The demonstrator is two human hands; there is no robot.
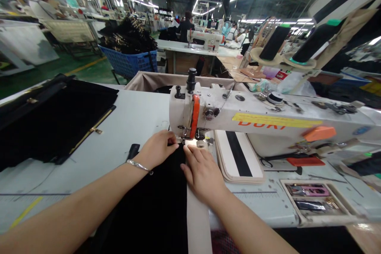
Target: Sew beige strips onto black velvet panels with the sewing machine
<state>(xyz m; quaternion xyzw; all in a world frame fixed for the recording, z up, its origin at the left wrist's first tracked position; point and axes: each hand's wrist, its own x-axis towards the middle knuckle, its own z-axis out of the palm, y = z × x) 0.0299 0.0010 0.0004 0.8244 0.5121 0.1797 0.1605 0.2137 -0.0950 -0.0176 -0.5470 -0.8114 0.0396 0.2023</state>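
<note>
A sewing machine (190, 111) stands before me, its lit needle area just beyond my fingertips. Under it runs a black fabric piece (157, 210) with a pale strip (198, 222) along its right side, reaching down towards my lap. With thumb and fingers closed, my left hand (159, 147) pinches the fabric's edge at the left of the presser foot. My right hand (205, 170) lies flat on the pale strip and the fabric, fingers stretched towards the foot. The needle tip itself is too small to make out.
Black pieces with gold zippers (53, 115) lie at the left. Right of the needle rests a stack of pale panels with a black stripe (239, 154). A tool tray (318, 198) is sunk in the tabletop. Behind stand thread cones (275, 41) and a loaded blue basket (131, 61).
</note>
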